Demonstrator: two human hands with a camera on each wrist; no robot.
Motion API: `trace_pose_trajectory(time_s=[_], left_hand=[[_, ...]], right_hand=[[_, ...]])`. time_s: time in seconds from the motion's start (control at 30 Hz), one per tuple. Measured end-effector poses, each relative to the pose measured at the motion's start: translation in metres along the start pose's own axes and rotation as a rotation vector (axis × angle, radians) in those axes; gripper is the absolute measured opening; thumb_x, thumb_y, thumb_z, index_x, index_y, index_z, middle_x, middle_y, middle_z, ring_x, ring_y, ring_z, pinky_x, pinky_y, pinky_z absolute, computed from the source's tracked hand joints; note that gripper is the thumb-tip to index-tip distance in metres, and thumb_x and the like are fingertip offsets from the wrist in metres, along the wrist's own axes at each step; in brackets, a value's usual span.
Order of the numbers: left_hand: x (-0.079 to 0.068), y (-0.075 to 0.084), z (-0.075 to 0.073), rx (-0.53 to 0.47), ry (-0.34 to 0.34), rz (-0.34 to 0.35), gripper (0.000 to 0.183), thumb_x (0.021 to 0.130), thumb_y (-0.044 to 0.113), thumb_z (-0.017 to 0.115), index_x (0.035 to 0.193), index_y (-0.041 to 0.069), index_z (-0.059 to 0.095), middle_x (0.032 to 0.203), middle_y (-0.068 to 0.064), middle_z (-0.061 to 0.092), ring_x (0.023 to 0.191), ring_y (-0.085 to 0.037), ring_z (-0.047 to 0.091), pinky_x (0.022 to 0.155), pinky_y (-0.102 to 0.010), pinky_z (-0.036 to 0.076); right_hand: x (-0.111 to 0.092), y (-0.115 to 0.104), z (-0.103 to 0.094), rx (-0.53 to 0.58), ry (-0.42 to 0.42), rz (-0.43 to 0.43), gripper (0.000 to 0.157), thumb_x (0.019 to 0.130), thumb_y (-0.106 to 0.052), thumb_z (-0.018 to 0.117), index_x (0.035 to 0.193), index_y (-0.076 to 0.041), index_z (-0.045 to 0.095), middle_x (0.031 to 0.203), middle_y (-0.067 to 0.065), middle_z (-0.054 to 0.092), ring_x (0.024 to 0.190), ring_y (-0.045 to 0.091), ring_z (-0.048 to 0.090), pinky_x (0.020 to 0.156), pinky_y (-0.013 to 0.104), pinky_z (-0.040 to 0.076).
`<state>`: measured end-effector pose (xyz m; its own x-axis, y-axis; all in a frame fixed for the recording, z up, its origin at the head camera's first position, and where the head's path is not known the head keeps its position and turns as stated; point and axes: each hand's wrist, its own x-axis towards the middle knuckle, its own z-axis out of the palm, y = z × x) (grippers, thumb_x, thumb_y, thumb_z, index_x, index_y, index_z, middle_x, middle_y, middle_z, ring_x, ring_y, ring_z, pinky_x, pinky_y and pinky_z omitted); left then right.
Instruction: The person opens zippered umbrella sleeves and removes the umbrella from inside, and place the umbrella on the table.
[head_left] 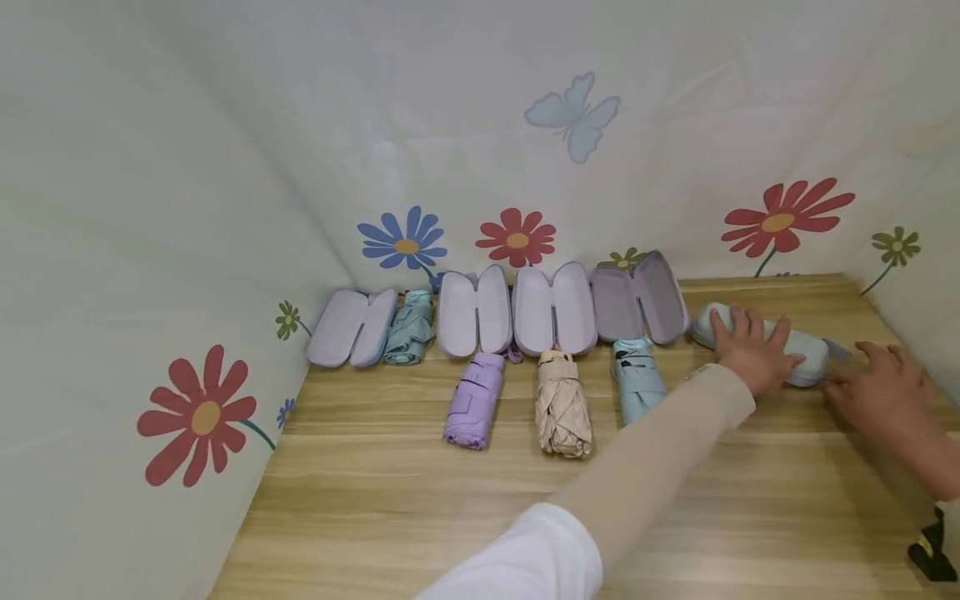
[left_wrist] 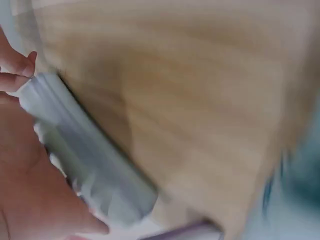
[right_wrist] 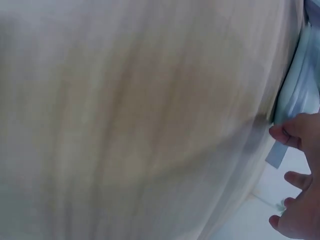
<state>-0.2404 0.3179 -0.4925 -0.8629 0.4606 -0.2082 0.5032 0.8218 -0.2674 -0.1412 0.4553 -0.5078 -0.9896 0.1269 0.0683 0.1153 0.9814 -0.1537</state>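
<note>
A closed pale blue zip case [head_left: 808,357] lies at the right of the table. My left hand [head_left: 759,348] holds it from above, fingers spread over the top and thumb toward the near side. My right hand [head_left: 888,392] is at the case's right end, by a short grey-blue strap [head_left: 838,350]. In the right wrist view its thumb and a finger pinch at the end of the case [right_wrist: 295,95], while the other fingers [right_wrist: 296,180] stand apart. What exactly lies between the pinching fingertips is too small to tell. The left wrist view shows the case [left_wrist: 90,145] along the palm.
Open empty cases line the back: one at far left [head_left: 337,329], two lilac-lined [head_left: 457,312] [head_left: 534,312], one darker purple [head_left: 617,302]. Folded umbrellas lie near them: teal [head_left: 410,329], purple [head_left: 476,402], beige [head_left: 564,406] and light blue [head_left: 637,379]. A flower-printed cloth [head_left: 660,150] surrounds the table.
</note>
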Motion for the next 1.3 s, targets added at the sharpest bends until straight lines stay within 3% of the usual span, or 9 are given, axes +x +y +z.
trace_pose_trajectory(time_s=[0.1, 0.27, 0.37, 0.47, 0.6, 0.8, 1.0, 1.3], left_hand=[[0.004, -0.01, -0.007, 0.028, -0.034, 0.114, 0.059, 0.103, 0.068, 0.018, 0.152, 0.06, -0.014, 0.166, 0.016, 0.01, 0.154, -0.012, 0.003, 0.121, -0.056, 0.004], [0.033, -0.01, 0.004, 0.063, -0.112, 0.269, 0.07, 0.103, 0.065, 0.032, 0.15, 0.06, -0.019, 0.165, 0.021, 0.008, 0.153, -0.006, 0.004, 0.121, -0.051, 0.011], [0.041, -0.008, 0.015, 0.114, -0.116, 0.346, 0.079, 0.099, 0.071, 0.035, 0.151, 0.056, -0.023, 0.166, 0.025, -0.008, 0.154, -0.005, -0.004, 0.123, -0.049, 0.012], [0.031, -0.01, 0.016, 0.131, -0.11, 0.384, 0.083, 0.097, 0.076, 0.029, 0.151, 0.05, -0.028, 0.161, 0.027, -0.026, 0.152, -0.004, -0.016, 0.124, -0.041, 0.008], [0.003, -0.019, 0.002, 0.084, -0.095, 0.361, 0.072, 0.101, 0.069, 0.019, 0.152, 0.047, -0.028, 0.16, 0.025, -0.029, 0.151, -0.003, -0.019, 0.124, -0.029, 0.003], [-0.026, -0.027, -0.015, 0.064, -0.062, 0.244, 0.063, 0.103, 0.063, 0.009, 0.154, 0.047, -0.025, 0.162, 0.026, -0.025, 0.152, -0.002, -0.016, 0.122, -0.025, 0.004], [-0.026, -0.024, -0.011, 0.012, -0.052, 0.166, 0.06, 0.104, 0.061, 0.01, 0.154, 0.049, -0.022, 0.162, 0.028, -0.023, 0.152, -0.002, -0.017, 0.123, -0.027, 0.003], [-0.022, -0.016, -0.005, -0.094, -0.054, 0.117, 0.06, 0.103, 0.065, 0.015, 0.151, 0.056, -0.019, 0.159, 0.035, -0.022, 0.151, 0.0, -0.017, 0.123, -0.03, 0.001]], right_hand=[[0.01, 0.006, -0.006, -0.073, -0.026, 0.099, 0.028, 0.1, -0.012, 0.059, 0.12, 0.008, 0.062, 0.145, 0.042, 0.025, 0.138, 0.064, 0.01, 0.104, 0.079, 0.021], [0.025, 0.014, -0.009, -0.232, -0.043, 0.094, 0.025, 0.1, -0.009, 0.059, 0.117, 0.01, 0.062, 0.126, 0.041, 0.047, 0.13, 0.06, 0.025, 0.109, 0.07, 0.021], [0.03, 0.014, -0.008, -0.185, -0.085, 0.152, 0.027, 0.104, -0.011, 0.053, 0.12, 0.01, 0.059, 0.133, 0.045, 0.037, 0.131, 0.065, 0.021, 0.106, 0.073, 0.024], [0.033, 0.015, -0.007, -0.089, -0.117, 0.215, 0.031, 0.106, -0.013, 0.046, 0.126, 0.009, 0.054, 0.14, 0.048, 0.021, 0.133, 0.07, 0.012, 0.103, 0.078, 0.025], [0.037, 0.013, -0.009, -0.041, -0.114, 0.229, 0.033, 0.106, -0.013, 0.043, 0.128, 0.01, 0.051, 0.143, 0.048, 0.017, 0.132, 0.073, 0.01, 0.1, 0.08, 0.025], [0.042, 0.009, -0.015, -0.04, -0.099, 0.193, 0.031, 0.106, -0.013, 0.048, 0.128, 0.008, 0.055, 0.143, 0.046, 0.019, 0.132, 0.072, 0.012, 0.098, 0.08, 0.028], [0.036, 0.006, -0.015, -0.004, -0.114, 0.158, 0.034, 0.107, -0.016, 0.05, 0.13, 0.008, 0.052, 0.136, 0.045, 0.021, 0.123, 0.072, 0.02, 0.092, 0.078, 0.031], [0.025, 0.001, -0.012, 0.037, -0.11, 0.17, 0.032, 0.107, -0.013, 0.048, 0.128, 0.01, 0.049, 0.126, 0.041, 0.023, 0.117, 0.07, 0.023, 0.089, 0.076, 0.03]])
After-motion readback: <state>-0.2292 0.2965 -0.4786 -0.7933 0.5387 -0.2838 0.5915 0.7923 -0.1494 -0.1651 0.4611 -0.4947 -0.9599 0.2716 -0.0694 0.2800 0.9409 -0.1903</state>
